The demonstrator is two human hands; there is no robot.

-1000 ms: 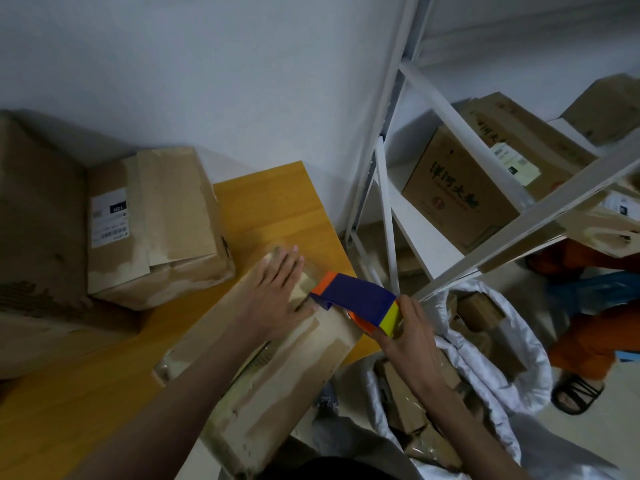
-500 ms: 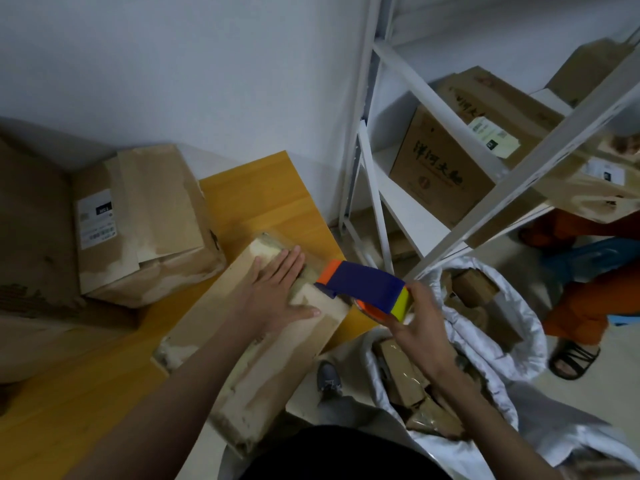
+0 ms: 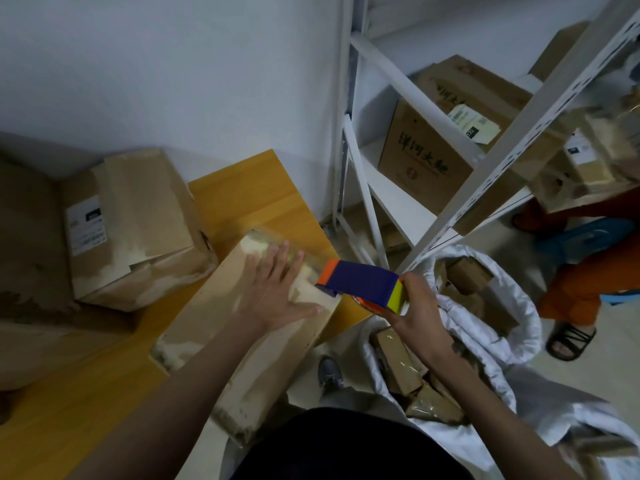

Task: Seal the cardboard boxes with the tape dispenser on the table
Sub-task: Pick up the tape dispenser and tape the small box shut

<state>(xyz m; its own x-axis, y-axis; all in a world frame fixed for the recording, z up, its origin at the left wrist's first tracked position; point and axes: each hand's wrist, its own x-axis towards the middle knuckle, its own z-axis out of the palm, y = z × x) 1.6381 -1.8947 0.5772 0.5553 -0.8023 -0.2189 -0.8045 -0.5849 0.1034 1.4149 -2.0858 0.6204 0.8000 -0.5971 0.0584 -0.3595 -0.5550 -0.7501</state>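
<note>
Four green brush characters on shelf carton (image 3: pixel 427 157), unreadable.

The left hand (image 3: pixel 277 292) lies flat over the far part of the long box (image 3: pixel 221 341), hiding the cardboard under it. The box's near end is hidden behind the forearm and the dark clothing (image 3: pixel 346 445). The right hand (image 3: pixel 415 313) covers the rear of the tape dispenser (image 3: pixel 362 284), so its handle and most of the tape roll cannot be seen. The big box (image 3: pixel 24 254) at the left is cut off by the picture's edge. The label (image 3: pixel 85 226) on the neighbouring box is too small to read. A person's sandalled foot (image 3: pixel 568 337) shows, the rest hidden behind the shelf (image 3: pixel 512 133).
</note>
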